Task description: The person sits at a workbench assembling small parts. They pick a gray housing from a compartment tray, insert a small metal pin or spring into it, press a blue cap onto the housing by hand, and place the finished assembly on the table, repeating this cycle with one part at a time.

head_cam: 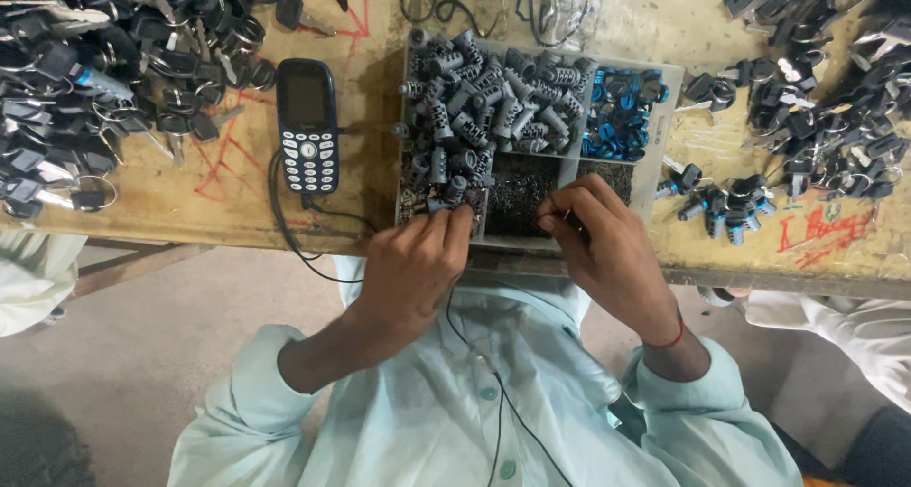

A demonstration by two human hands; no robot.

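We see a pale green shirt (455, 402) closest to us, with a thin black cord (498, 402) running down it. Above the shirt, both hands meet at the near edge of a grey tray (664, 98) with boxes in it. The left hand (413, 269) pinches a small grey plastic piece (455, 191) in its fingertips. The right hand (598, 235) is curled tight, its fingertips pressed together on something too tiny for us to make out. Inside the tray lie many more grey pieces (493, 98), and blue rings (622, 112) sit in the box to the right. Left of the tray, a dark blue phone (307, 126) lies on the yellow worktop (237, 202). Far left and far right of the tray are heaps of black keys (85, 79).
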